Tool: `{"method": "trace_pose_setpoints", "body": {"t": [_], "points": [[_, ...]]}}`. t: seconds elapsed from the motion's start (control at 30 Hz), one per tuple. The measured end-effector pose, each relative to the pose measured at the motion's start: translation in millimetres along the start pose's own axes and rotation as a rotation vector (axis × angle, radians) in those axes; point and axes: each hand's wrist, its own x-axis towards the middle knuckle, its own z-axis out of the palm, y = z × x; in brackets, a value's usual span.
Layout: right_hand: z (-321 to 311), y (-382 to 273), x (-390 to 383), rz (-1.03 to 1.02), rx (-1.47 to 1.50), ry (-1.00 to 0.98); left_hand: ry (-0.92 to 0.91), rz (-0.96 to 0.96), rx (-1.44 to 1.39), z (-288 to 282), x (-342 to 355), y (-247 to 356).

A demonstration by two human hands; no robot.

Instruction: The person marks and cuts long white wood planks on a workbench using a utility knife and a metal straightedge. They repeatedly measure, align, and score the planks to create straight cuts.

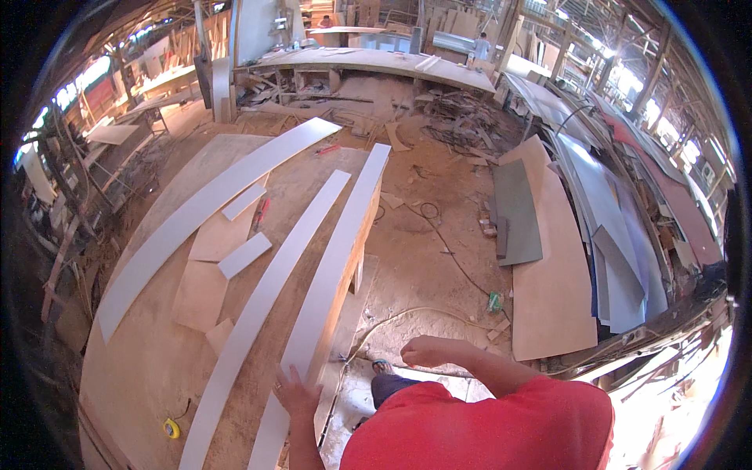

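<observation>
My left hand (296, 392) lies with fingers spread on the near end of a long white board strip (333, 266), at the right edge of a wide wooden worktable (125, 384). In front of my body, off the table, my right hand (427, 352) is closed; whatever its fingers may hold is hidden. A second long white strip (274, 305) runs alongside the first, and a third, wider white strip (211, 192) lies farther left. Between these are two short white pieces, one nearer (245, 255) and one farther (244, 202).
A yellow tape measure (171, 428) sits at the table's near left. A red-handled tool (262, 213) rests by the short pieces, amid thin brown sheets (202, 294). Cables (439, 227) cross the dusty floor. Sheet panels (548, 266) lean at right; scrap wood (462, 121) is piled beyond.
</observation>
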Motion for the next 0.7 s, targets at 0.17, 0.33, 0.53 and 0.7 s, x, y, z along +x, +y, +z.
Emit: {"method": "trace_pose_setpoints", "body": {"t": [0.17,0.33,0.53,0.7], "points": [[-25.9,34.6,9.9,-0.031,0.043,0.016,-0.003,-0.015,-0.004,35.7,3.3,-9.6],[-82.6,85.3,25.8,0.032,0.013,0.043,-0.026,-0.137,0.085,38.1,6.7,-14.4],[-150.7,134.4,55.3,0.050,-0.195,0.112,0.078,-0.133,0.077,19.1,7.0,-15.9],[-178.2,147.9,79.9,0.063,-0.083,0.075,-0.074,-0.249,0.041,13.0,16.2,-2.6]]}}
